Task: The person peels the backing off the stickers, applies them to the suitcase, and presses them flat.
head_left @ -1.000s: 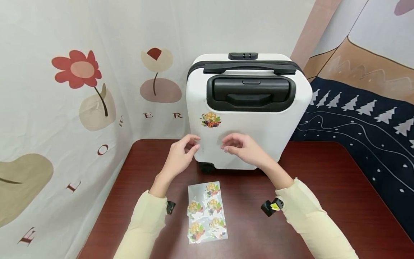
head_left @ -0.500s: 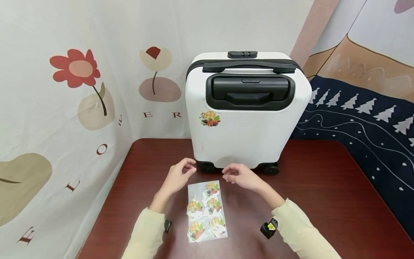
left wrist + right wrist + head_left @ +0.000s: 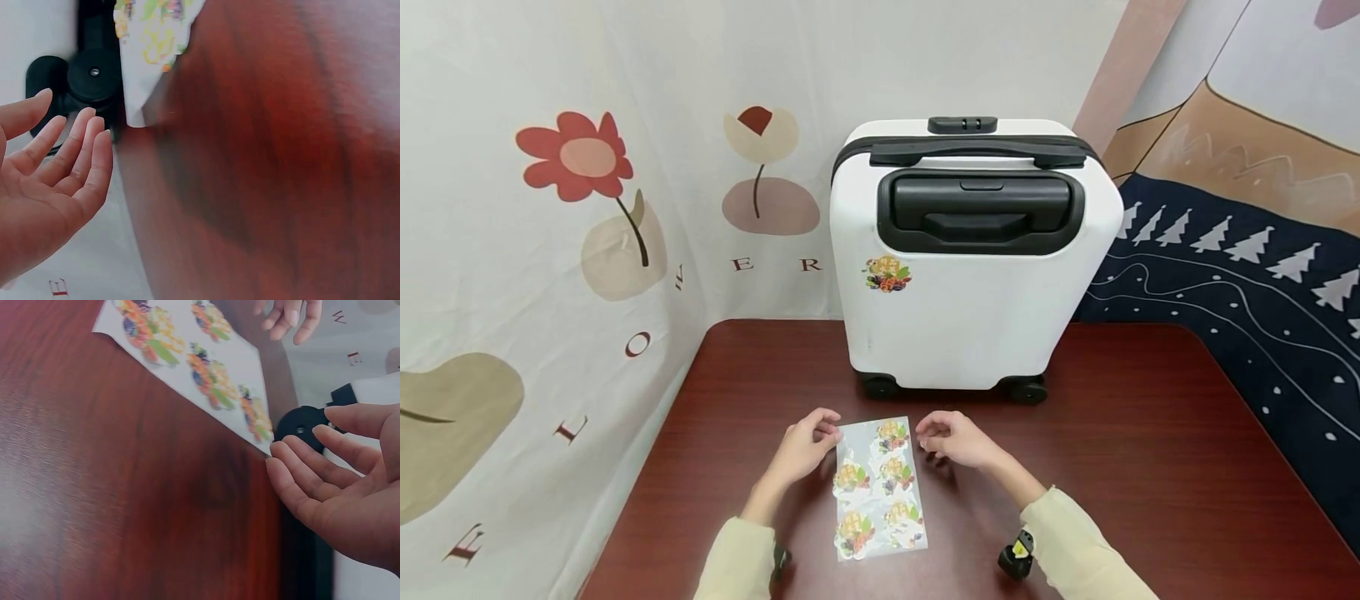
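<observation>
On the table lies a sheet of fruit stickers [image 3: 861, 454], several of them still on the backing and the upper left spot bare. My left hand [image 3: 805, 446] hovers by the sheet's upper left corner, fingers loosely bent with nothing between them. At the upper right side, my right hand [image 3: 957, 439] holds nothing either, its fingers relaxed. Behind the sheet stands a white suitcase [image 3: 955, 325] with one fruit sticker [image 3: 887, 273] stuck below the left end of its black handle recess. Both wrist views show the hands apart from the sheet [image 3: 187, 375].
The reddish-brown wooden table [image 3: 1120, 467] extends to both sides. The suitcase's black wheels [image 3: 1026, 390] rest on it. Printed cloth [image 3: 685, 167] hangs behind and to the left, and a dark tree-patterned cloth [image 3: 1232, 275] hangs on the right.
Both hands have come down from in front of the suitcase toward me, to either side of the sticker sheet's upper end. Suitcase and sheet have stayed in place.
</observation>
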A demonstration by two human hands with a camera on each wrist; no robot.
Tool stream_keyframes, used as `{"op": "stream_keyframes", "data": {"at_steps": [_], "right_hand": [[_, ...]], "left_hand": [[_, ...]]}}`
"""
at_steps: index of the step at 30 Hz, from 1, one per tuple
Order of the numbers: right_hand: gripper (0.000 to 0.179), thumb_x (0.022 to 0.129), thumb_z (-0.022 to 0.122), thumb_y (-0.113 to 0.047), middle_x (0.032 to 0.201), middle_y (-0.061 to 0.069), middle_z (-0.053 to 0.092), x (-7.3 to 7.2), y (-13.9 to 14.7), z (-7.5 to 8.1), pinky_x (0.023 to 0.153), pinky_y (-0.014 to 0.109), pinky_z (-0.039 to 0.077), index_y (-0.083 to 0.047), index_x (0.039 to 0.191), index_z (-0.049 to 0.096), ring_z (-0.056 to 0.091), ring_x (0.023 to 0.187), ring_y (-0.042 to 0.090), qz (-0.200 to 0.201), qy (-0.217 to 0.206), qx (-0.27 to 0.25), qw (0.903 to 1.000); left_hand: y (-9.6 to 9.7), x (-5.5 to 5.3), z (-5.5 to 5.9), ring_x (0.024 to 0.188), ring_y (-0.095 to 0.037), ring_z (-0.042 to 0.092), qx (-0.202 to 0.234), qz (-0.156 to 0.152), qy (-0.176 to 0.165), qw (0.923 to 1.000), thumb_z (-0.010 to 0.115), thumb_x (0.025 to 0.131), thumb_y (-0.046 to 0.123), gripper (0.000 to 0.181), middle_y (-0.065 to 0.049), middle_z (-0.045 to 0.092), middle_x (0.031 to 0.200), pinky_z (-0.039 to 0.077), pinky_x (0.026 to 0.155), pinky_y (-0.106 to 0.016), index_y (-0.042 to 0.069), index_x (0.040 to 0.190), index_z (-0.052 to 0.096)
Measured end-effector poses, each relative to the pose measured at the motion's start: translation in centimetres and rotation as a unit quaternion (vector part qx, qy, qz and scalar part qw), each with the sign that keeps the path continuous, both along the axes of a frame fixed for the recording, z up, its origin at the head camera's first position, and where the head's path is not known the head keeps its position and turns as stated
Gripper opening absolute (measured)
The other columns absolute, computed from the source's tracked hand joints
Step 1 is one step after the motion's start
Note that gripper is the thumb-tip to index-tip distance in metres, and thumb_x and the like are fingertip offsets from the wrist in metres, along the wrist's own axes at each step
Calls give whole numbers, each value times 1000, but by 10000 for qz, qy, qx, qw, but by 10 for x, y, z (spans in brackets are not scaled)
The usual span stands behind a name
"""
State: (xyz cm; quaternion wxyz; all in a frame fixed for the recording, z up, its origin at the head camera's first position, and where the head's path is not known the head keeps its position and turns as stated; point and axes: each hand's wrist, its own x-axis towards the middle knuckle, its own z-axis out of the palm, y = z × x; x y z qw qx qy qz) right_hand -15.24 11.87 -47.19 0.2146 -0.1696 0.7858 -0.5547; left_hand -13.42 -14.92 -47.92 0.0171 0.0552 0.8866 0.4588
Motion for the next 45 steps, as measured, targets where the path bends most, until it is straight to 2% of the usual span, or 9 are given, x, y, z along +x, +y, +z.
{"op": "stream_keyframes", "data": {"at_steps": [4, 8, 10, 14, 19, 22, 36, 43, 45], "right_hand": [[19, 85, 54, 5, 91, 23, 58, 8, -4, 6, 68, 52, 49, 15, 102, 54, 57, 79, 44, -67, -97, -102, 9999], [20, 85, 53, 7, 95, 30, 55, 15, -8, 18, 70, 52, 49, 16, 102, 52, 56, 82, 46, -114, -168, -133, 9997], [20, 85, 52, 7, 98, 33, 54, 17, -8, 19, 71, 52, 48, 17, 103, 52, 55, 84, 45, -150, -199, -172, 9995], [21, 85, 53, 8, 100, 33, 54, 13, -8, 7, 73, 51, 49, 17, 103, 52, 56, 87, 42, -292, -239, -275, 9989], [23, 84, 56, 6, 102, 27, 57, 5, -6, -19, 71, 43, 51, 14, 105, 54, 59, 88, 34, -494, -354, -346, 9976], [24, 84, 57, 5, 103, 24, 58, 2, -6, -26, 70, 38, 52, 13, 106, 54, 60, 86, 30, -553, -462, -401, 9966], [27, 85, 55, 3, 106, 26, 57, 2, -12, -26, 71, 39, 52, 15, 110, 50, 60, 87, 28, -782, -874, -741, 9903], [28, 85, 55, 4, 108, 26, 56, 2, -14, -29, 72, 38, 52, 14, 110, 50, 60, 86, 27, -783, -905, -808, 9895], [28, 85, 54, 6, 107, 28, 55, 5, -15, -23, 73, 40, 51, 16, 110, 49, 60, 86, 28, -800, -889, -839, 9893]], "left_hand": [[-3, 2, -6, 79, -22, 61, -14, 57, -20, 10000, 64, 82, 1, 21, -6, 62, 85, 50, 70, -34, -1, 102, 59], [-5, 4, -10, 78, -22, 61, 39, 99, -80, 9999, 64, 81, -1, 22, -7, 63, 85, 50, 70, -35, -1, 102, 59], [-6, 5, -12, 78, -22, 62, 34, 107, -129, 9999, 65, 80, -1, 23, -9, 63, 86, 50, 70, -35, -1, 102, 59], [-7, 7, -14, 80, -24, 62, 1, 111, -274, 9996, 66, 80, 1, 25, -12, 64, 89, 50, 69, -36, -2, 103, 58], [-7, 9, -17, 82, -27, 62, -3, 118, -386, 9992, 66, 79, 1, 27, -14, 64, 90, 51, 69, -37, -2, 105, 58], [-7, 8, -18, 82, -27, 62, 54, 133, -390, 9991, 65, 79, 0, 27, -14, 64, 90, 51, 70, -38, -3, 105, 58], [-6, 9, -24, 83, -26, 62, 313, 86, -543, 9980, 63, 78, -4, 29, -12, 65, 90, 50, 72, -38, -4, 107, 57], [-6, 9, -24, 83, -26, 62, 339, 83, -560, 9978, 62, 79, -5, 28, -13, 65, 90, 50, 71, -37, -4, 107, 57], [-6, 9, -23, 83, -26, 62, 396, 99, -580, 9975, 62, 79, -5, 28, -13, 65, 90, 51, 70, -35, -4, 107, 57]]}}
